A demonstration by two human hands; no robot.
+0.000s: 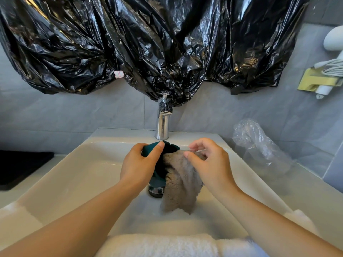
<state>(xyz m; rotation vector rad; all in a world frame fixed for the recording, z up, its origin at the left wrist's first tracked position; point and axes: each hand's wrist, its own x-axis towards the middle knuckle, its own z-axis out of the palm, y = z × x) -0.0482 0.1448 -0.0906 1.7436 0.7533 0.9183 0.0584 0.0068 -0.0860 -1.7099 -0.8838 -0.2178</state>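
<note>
Over the white sink basin (78,175) my left hand (138,164) grips a dark green cup (161,164), thumb along its rim, the cup tilted toward me. A beige fluffy cloth (181,184) hangs from the cup's mouth down into the basin. My right hand (209,162) pinches the cloth's upper edge at the rim between thumb and fingers. The cup's lower part hides part of the chrome drain plug (155,191).
A chrome tap (163,123) stands behind the basin. Black plastic bags (148,43) cover the wall above. A clear plastic bag (259,145) lies on the right counter, a black mat (22,167) on the left. White towels (161,245) drape the sink's front edge.
</note>
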